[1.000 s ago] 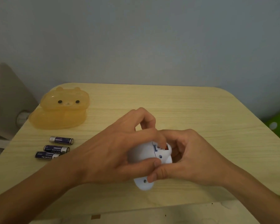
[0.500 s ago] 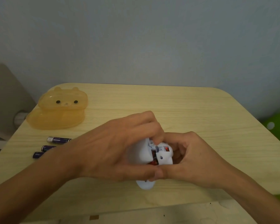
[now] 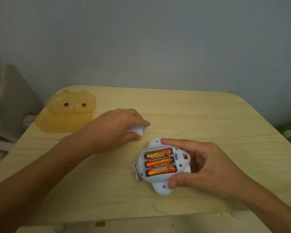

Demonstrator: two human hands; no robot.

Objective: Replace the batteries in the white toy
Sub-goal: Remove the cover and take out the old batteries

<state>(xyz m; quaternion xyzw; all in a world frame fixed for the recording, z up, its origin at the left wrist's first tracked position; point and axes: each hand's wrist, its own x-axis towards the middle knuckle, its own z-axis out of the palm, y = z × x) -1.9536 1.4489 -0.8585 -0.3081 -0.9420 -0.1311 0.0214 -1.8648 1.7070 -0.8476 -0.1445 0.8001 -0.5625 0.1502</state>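
A pale wood-grain surface (image 3: 208,118) fills the view. At its far left sits a translucent orange bear-shaped case (image 3: 69,113). The left hand (image 3: 114,126) lies just beside the case, fingers curled over a small white battery cover (image 3: 136,129) on the surface. The right hand (image 3: 203,167) grips the white toy (image 3: 161,187) at front centre, underside up, thumb on the near edge, fingers on the far edge. The toy looks like light, stiff, smooth plastic, likely slippery and best held by its rounded lobes. Three orange batteries (image 3: 160,163) lie side by side in its open compartment, probably easiest lifted from one end.
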